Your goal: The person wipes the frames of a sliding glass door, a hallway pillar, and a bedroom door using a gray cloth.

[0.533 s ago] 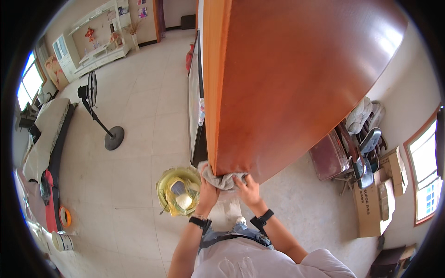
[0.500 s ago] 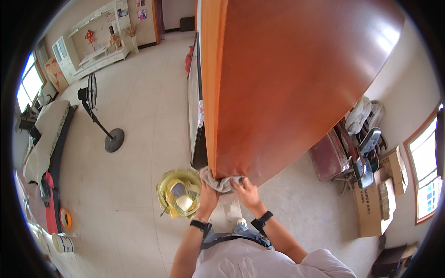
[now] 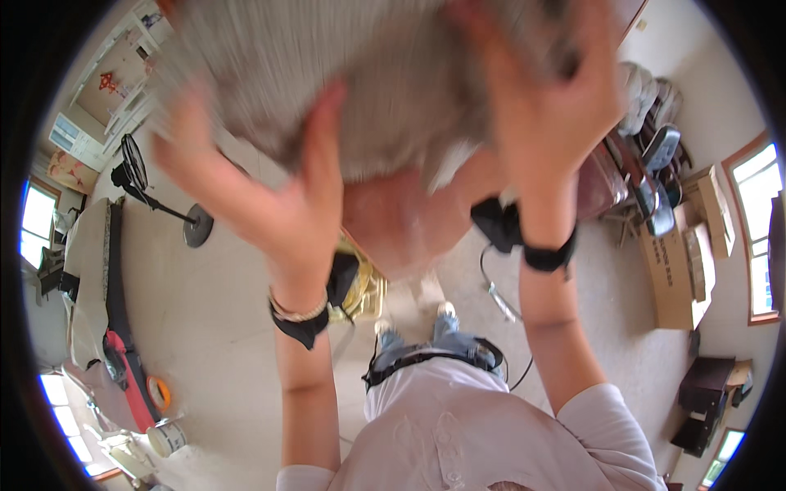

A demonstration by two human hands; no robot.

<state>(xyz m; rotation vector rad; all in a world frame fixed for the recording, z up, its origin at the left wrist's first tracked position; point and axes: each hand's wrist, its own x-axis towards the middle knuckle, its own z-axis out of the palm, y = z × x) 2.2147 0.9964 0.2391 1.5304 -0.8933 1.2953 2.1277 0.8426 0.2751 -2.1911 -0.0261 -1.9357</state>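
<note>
One left hand (image 3: 278, 204) at ten o'clock and one right hand (image 3: 548, 123) at two o'clock rest, splayed and well apart, against a grey cloth (image 3: 381, 114) at twelve o'clock, presumably to keep it spread, though blur conceals whether either clamps it.

A grey cloth (image 3: 393, 114) is shown with a matt, fibrous face, its finer texture smeared by blur, while a smooth reddish-brown panel (image 3: 393, 219) with the look of wood is touched by a pale sheen. Soft white cloth is seen in the shirt (image 3: 446, 438), faded denim in the jeans (image 3: 391, 339) and matt black in the wristbands (image 3: 547, 257). Plastic is suggested by the yellow bucket (image 3: 377, 304), plain brown cardboard is presented by the boxes (image 3: 667, 266), and the pale floor (image 3: 217, 327) is finished smooth, the dark fan base (image 3: 198, 227) dull
</note>
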